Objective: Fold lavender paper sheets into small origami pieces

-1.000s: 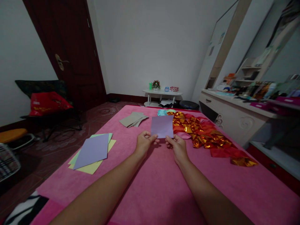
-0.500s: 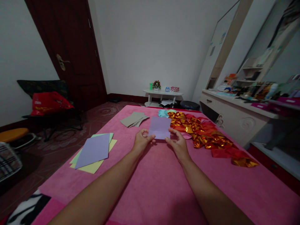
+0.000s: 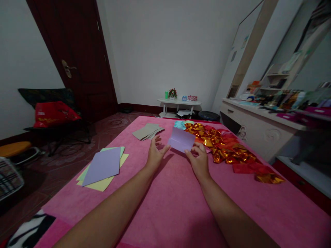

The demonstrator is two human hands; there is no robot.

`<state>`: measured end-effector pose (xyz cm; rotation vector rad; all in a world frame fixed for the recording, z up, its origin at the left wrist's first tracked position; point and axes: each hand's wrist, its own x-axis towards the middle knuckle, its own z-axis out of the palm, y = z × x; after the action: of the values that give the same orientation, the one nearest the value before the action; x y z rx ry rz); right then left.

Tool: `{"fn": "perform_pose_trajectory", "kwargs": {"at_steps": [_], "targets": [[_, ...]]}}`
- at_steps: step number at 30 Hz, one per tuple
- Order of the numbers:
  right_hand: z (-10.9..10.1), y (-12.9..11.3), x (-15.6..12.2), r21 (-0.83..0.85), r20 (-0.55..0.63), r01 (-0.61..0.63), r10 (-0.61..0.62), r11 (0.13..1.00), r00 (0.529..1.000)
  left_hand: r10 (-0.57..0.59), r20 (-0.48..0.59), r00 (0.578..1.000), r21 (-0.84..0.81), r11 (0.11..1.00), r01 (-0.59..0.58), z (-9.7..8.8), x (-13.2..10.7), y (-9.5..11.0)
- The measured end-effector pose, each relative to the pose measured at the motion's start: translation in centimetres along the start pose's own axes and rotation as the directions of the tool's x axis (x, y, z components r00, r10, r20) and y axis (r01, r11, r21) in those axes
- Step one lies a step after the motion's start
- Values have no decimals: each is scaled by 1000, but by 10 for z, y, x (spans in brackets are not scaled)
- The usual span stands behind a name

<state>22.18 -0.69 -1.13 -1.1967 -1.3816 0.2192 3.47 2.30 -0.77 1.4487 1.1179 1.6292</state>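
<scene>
A creased sheet of purple paper (image 3: 181,140) is tilted above the pink cloth (image 3: 170,206). My right hand (image 3: 198,156) pinches its lower right corner between thumb and fingers. At the sheet's left edge is my left hand (image 3: 156,153), fingers spread and the thumb tip close to the paper; whether it touches I cannot tell. Left of my arms lies a stack of coloured paper (image 3: 104,166), purple on top with green and yellow sheets under it. Beyond my left hand sits a fanned pile of grey-brown cards (image 3: 148,131).
Shiny gold and red foil pieces (image 3: 224,148) cover the cloth's right side. Pale blue paper (image 3: 179,124) lies at the far edge. A dressing table (image 3: 263,119) stands at the right, a chair with a red bag (image 3: 55,113) at the left, and a small white table (image 3: 179,102) by the wall.
The purple sheet has moved slightly right and tilted, its crease now plainer. My left hand's fingers have opened away from its left corner, while my right hand keeps its pinch.
</scene>
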Motion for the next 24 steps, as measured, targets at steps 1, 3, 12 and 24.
{"fn": "perform_pose_trajectory", "kwargs": {"at_steps": [1,3,12,24], "targets": [[0,-2,-1,47,8,-19,19,999,1000,101,-15,995,83,992,-99,-2,1,2],[0,-4,-2,175,47,-84,77,981,996,266,23,964,215,940,-264,-5,0,6],[-1,-10,1,599,181,-410,383,688,906,391,212,896,242,867,-436,-7,-1,13],[2,-4,2,569,110,-348,350,745,930,-68,238,969,-160,981,108,2,-9,13]]}}
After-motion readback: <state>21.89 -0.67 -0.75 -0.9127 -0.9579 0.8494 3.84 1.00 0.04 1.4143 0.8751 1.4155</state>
